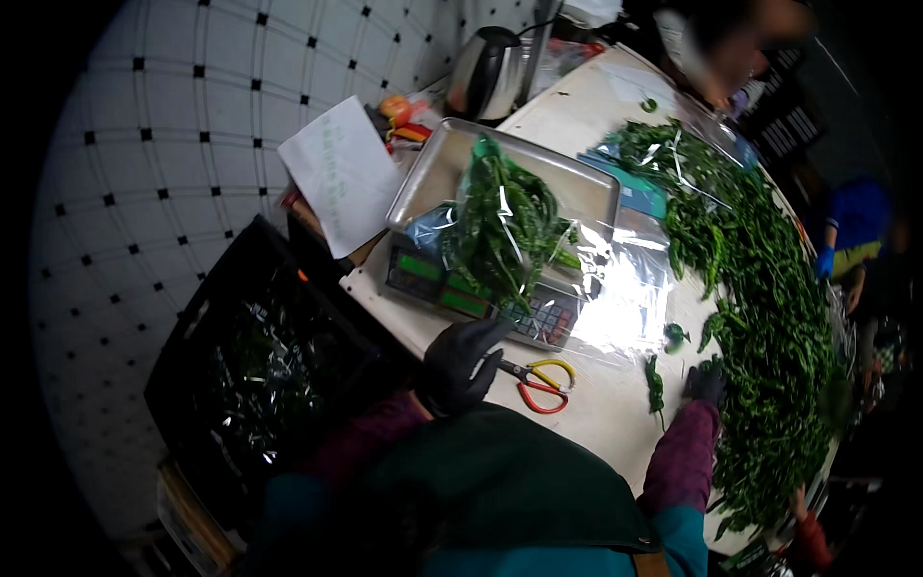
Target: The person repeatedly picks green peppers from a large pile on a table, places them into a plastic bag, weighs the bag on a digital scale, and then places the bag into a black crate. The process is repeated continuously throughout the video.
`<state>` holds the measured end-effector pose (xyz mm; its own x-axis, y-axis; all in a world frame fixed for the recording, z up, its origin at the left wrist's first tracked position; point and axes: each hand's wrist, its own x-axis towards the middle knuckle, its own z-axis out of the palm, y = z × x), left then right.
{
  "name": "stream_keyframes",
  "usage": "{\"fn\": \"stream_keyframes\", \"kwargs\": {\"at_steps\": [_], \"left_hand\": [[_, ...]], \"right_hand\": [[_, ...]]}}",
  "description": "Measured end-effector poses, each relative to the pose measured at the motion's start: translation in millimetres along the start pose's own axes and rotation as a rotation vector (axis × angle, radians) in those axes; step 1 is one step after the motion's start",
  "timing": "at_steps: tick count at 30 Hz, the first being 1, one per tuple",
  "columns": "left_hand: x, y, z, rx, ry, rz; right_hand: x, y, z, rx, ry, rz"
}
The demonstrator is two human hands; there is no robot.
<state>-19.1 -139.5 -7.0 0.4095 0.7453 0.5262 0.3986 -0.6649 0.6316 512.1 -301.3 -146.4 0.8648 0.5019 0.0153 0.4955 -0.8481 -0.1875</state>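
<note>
My left hand (461,364), in a black glove, hovers at the table's near edge with thumb and fingers curved apart and nothing seen between them. Beside it lie scissors (551,386) with one yellow and one red handle. My right hand (705,384), also gloved, reaches into the edge of a long heap of green peppers (771,346); its fingertips are hidden there. A loose green pepper (655,386) lies just left of it. A clear plastic bag of green peppers (505,216) rests on the metal tray (447,133) of a digital scale (414,278).
Clear plastic bags (627,296) lie right of the scale. A black crate (195,324) holding bagged greens stands at left. Behind the scale are a kettle (487,72) and a paper with writing (342,173). Other people work across the table, one with a blue glove (824,263).
</note>
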Motion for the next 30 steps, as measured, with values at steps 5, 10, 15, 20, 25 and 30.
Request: {"fn": "stream_keyframes", "kwargs": {"at_steps": [5, 10, 15, 20, 25, 30], "left_hand": [[9, 6, -4, 0.180, -0.049, -0.039], [56, -42, 15, 0.189, -0.041, 0.023], [129, -54, 4, 0.371, 0.030, 0.116], [101, 24, 35, 0.208, -0.146, 0.312], [71, 16, 81, 0.698, -0.346, 0.517], [82, 23, 51, 0.323, -0.185, 0.288]], "right_hand": [[-61, -73, -28, -0.278, 0.018, -0.124], [-116, -84, -24, 0.005, 0.141, -0.506], [-143, -77, -26, 0.087, 0.119, -0.377], [-137, -44, -8, 0.200, 0.189, -0.318], [-151, -86, -72, 1.772, -0.258, 0.316], [-187, -174, -131, 2.038, -0.913, 0.091]]}}
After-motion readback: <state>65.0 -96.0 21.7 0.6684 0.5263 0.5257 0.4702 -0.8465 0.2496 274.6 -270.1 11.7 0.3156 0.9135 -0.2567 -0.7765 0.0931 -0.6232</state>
